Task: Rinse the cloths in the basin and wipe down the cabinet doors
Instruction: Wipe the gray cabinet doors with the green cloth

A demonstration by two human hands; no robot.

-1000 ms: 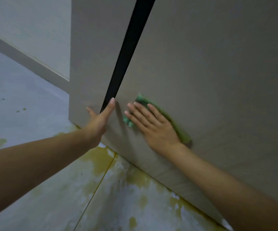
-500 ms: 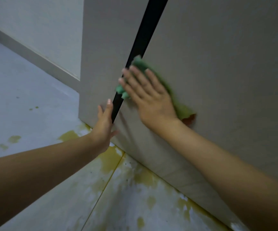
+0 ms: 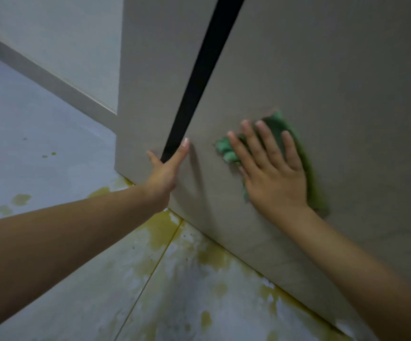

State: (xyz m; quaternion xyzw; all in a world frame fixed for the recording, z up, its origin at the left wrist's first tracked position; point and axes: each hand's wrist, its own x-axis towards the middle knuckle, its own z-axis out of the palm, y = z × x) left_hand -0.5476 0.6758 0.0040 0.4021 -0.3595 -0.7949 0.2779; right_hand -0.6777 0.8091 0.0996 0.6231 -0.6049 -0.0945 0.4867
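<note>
A green cloth [image 3: 277,124] lies flat against the grey right cabinet door [image 3: 335,82]. My right hand [image 3: 271,173] presses on it with straight, spread fingers and covers most of it. My left hand [image 3: 166,171] holds that door's left edge low down at the dark gap [image 3: 199,77], thumb on the door's front and the other fingers mostly hidden behind the edge. The left cabinet door [image 3: 160,57] stands beyond the gap. No basin is in view.
The pale tiled floor [image 3: 51,279] below the doors carries yellowish stains [image 3: 160,230] along the cabinet's bottom edge and a few spots to the left. A light wall with a skirting board [image 3: 51,77] runs back on the left.
My right hand with the green cloth slid up to the door's edge by the gap, then back down and to the right. My left hand stayed at the door's edge.
</note>
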